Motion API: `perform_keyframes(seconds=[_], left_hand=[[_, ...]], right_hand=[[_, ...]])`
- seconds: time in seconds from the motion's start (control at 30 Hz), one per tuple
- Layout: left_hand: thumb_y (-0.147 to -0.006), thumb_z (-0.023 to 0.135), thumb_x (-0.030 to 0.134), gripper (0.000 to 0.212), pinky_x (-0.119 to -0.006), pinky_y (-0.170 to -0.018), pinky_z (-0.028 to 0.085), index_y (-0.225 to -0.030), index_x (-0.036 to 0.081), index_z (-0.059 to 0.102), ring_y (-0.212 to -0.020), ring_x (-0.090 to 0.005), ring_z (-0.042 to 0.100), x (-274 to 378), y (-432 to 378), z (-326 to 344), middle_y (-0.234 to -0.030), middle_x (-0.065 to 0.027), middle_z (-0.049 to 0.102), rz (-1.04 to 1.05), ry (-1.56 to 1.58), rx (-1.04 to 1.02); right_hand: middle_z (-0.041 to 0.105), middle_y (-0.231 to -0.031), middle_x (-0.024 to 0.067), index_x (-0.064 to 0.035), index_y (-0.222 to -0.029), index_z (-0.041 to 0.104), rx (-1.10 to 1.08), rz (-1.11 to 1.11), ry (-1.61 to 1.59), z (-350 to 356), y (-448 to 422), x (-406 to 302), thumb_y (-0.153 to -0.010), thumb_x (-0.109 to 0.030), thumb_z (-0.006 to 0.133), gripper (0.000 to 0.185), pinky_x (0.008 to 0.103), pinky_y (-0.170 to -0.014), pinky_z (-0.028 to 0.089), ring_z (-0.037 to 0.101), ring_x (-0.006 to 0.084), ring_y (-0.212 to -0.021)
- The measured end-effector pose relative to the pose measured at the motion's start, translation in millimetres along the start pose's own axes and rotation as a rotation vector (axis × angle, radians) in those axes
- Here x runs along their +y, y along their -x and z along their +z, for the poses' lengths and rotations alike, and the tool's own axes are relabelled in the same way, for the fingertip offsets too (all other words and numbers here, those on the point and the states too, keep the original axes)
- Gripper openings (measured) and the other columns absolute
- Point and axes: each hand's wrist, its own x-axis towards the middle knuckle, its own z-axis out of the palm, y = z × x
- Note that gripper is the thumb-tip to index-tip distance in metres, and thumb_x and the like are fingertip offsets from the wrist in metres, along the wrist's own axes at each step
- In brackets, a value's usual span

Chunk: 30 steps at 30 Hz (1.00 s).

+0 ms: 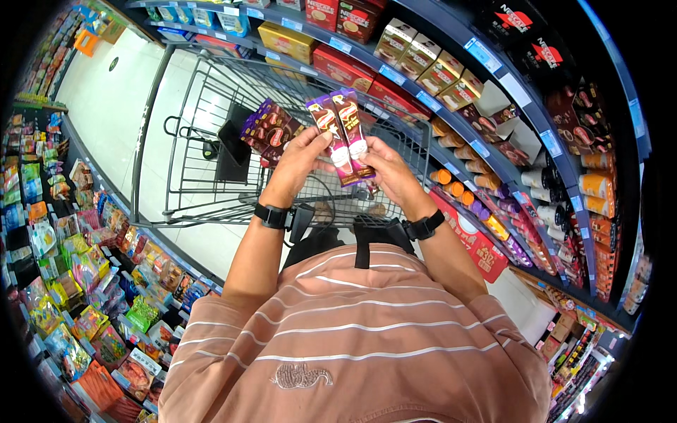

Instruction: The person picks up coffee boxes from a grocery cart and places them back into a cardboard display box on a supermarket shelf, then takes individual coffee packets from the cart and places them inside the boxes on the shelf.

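Two slim purple-and-brown drink sachets are held side by side above a wire shopping cart [211, 206]. My left hand [304, 150] grips the left sachet [327, 119] by its edge, thumb on the front. On the other side, my right hand [389, 161] pinches the lower part of the right sachet [349, 116]. Their edges touch or overlap; I cannot tell whether they are joined. Just left of my left hand, a brown and purple package [277, 135] with matching print is in the cart. A flat black object [232, 150] lies next to it.
Shelving with coffee boxes [344, 69], gold Nescafé boxes [436, 74] and cups [455, 187] curves along the right. Bagged snacks [79, 264] fill the display at left. Pale floor tiles [111, 100] show beyond the cart. A red promotional panel [470, 238] stands by my right arm.
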Motion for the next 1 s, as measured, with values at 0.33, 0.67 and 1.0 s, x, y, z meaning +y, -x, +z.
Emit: perform_keyframes(seconds=[0.33,0.67,1.0], left_hand=[[-0.100,0.061,0.023,0.029,-0.027,-0.065,0.058,-0.121,0.004,0.059,-0.083,-0.0104,0.066,9,16,-8,-0.099,-0.0015,0.066,0.072,0.034,0.070],[-0.099,0.062,0.023,0.028,-0.026,-0.065,0.058,-0.118,0.004,0.059,-0.082,-0.0094,0.063,16,19,-13,-0.100,-0.0017,0.064,0.057,0.037,0.047],[-0.096,0.067,0.025,0.036,-0.026,-0.068,0.058,-0.120,0.001,0.055,-0.089,-0.0114,0.063,13,7,-8,-0.101,-0.0034,0.062,0.019,0.052,0.021]], right_hand=[[0.061,-0.116,0.0054,-0.0030,-0.125,0.053,-0.042,0.011,0.007,20,-4,-2,-0.099,-0.012,0.056,0.028,0.0299,-0.091,0.053,0.063,0.0128,-0.105],[0.062,-0.116,0.0058,-0.0012,-0.127,0.052,-0.056,0.019,-0.006,25,-8,3,-0.099,-0.014,0.056,0.031,0.0297,-0.092,0.051,0.062,0.0124,-0.105],[0.063,-0.110,0.0040,-0.0030,-0.124,0.055,-0.047,0.032,0.037,31,-7,0,-0.097,-0.018,0.062,0.031,0.0259,-0.085,0.051,0.062,0.0104,-0.100]])
